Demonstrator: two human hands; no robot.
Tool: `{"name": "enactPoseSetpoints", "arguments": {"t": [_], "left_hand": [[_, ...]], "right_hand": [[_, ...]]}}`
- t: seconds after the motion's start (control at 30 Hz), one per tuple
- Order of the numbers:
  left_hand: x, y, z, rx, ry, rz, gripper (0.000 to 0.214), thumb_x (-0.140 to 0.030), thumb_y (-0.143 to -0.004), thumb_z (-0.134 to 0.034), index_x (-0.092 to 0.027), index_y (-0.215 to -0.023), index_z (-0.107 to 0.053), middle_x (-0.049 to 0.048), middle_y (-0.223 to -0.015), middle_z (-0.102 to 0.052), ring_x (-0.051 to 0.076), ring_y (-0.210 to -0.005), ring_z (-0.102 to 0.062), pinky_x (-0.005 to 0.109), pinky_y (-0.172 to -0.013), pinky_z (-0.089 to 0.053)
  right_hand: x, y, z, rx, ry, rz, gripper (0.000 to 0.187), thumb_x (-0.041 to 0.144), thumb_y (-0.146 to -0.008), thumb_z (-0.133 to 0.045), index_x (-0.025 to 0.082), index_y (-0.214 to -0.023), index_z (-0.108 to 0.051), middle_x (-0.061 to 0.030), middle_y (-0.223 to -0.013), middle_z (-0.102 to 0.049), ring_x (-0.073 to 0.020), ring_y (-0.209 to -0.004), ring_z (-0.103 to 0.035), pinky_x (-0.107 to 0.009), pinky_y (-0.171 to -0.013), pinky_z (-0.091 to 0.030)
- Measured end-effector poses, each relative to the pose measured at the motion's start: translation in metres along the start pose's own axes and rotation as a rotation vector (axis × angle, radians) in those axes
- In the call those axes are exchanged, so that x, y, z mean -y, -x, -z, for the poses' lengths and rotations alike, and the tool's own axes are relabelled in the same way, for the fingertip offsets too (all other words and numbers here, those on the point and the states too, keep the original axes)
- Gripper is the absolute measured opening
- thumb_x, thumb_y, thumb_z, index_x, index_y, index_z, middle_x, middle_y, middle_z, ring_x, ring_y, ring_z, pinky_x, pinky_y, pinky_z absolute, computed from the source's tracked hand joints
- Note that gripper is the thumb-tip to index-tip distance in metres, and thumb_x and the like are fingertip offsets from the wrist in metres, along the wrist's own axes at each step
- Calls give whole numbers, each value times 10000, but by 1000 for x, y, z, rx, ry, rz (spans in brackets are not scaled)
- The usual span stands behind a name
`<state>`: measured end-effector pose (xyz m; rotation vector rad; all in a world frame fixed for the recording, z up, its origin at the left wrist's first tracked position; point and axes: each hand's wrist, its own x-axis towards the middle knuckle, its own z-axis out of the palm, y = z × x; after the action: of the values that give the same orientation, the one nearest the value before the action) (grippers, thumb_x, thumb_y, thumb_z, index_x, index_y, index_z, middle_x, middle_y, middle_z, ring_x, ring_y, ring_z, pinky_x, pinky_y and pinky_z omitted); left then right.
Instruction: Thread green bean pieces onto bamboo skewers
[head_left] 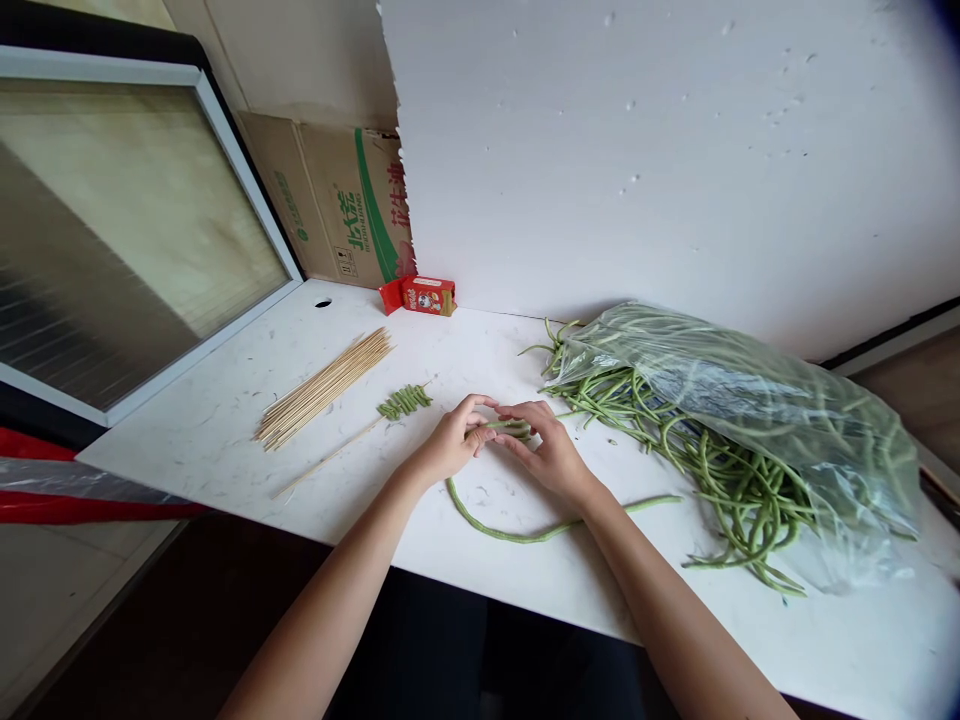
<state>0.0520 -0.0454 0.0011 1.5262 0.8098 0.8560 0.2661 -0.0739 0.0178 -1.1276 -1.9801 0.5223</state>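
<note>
My left hand (452,440) is closed around a green long bean (510,538) at the middle of the white tabletop. A folded part of bean (514,428) lies between my two hands. My right hand (553,452) has its fingers curved about the right side of that folded part, close to my left fingertips. From my left hand the bean's long tail curves toward me and passes under my right forearm. Left of my hands lies a wooden skewer (330,458) with a zigzag-threaded bean (405,401) near its far end.
A bundle of bare skewers (324,390) lies at left. On the right, a clear plastic bag (750,390) spills many long beans (750,490). A small red box (429,296) stands at the back, before a cardboard carton (330,210). A framed glass panel (150,220) borders the left side.
</note>
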Motion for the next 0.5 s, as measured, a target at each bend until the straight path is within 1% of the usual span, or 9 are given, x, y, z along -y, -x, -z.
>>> {"name": "enactPoseSetpoints", "arguments": {"t": [0.07,0.17,0.23,0.27,0.37,0.43,0.5], "left_hand": [[-3,1,-1,24,3,-3,368,-350,-1007,-607,-248,-1354,-542,7,-849,-674,113,-656,-556,245,-611,-446],[-7,2,-2,52,15,4,474,-347,-998,-633,-255,-1442,-496,44,-924,-711,146,-776,-642,248,-647,-472],[-6,2,-2,57,14,16,531,-354,-978,-674,-256,-1463,-483,44,-937,-713,157,-813,-667,254,-672,-493],[-6,1,-2,46,5,17,536,-357,-966,-694,-251,-1453,-496,34,-917,-707,153,-796,-666,259,-684,-501],[-1,-1,0,-14,-41,4,435,-384,-954,-715,-219,-1337,-593,7,-838,-688,138,-733,-657,274,-717,-517],[3,-3,1,-68,-60,-5,367,-420,-943,-728,-190,-1218,-652,20,-842,-703,141,-729,-675,281,-728,-530],[5,-5,2,-121,-59,-4,358,-458,-918,-751,-165,-1113,-685,41,-859,-725,147,-724,-691,287,-725,-546]], "right_hand": [[3,0,-1,17,5,25,298,388,-1019,-667,290,-1298,-699,-104,-1156,-740,-291,-1068,-634,-446,-863,-533],[2,0,-1,19,7,18,222,381,-1043,-620,270,-1188,-747,-105,-1059,-746,-283,-995,-635,-455,-859,-532],[-1,1,0,-10,14,0,217,385,-1051,-603,266,-1155,-751,-103,-1037,-742,-281,-982,-630,-455,-854,-529],[-3,1,0,-35,21,-5,214,388,-1050,-604,264,-1150,-747,-100,-1036,-741,-281,-980,-626,-456,-857,-525],[-7,1,3,-100,51,-9,192,388,-1048,-610,259,-1131,-726,-89,-1032,-739,-276,-966,-615,-463,-879,-508],[-9,0,5,-133,69,-24,186,388,-1049,-607,254,-1121,-714,-85,-1025,-734,-269,-938,-606,-455,-864,-501],[-8,0,7,-161,81,-52,188,394,-1049,-603,250,-1115,-705,-84,-1018,-728,-262,-909,-599,-442,-835,-499]]}}
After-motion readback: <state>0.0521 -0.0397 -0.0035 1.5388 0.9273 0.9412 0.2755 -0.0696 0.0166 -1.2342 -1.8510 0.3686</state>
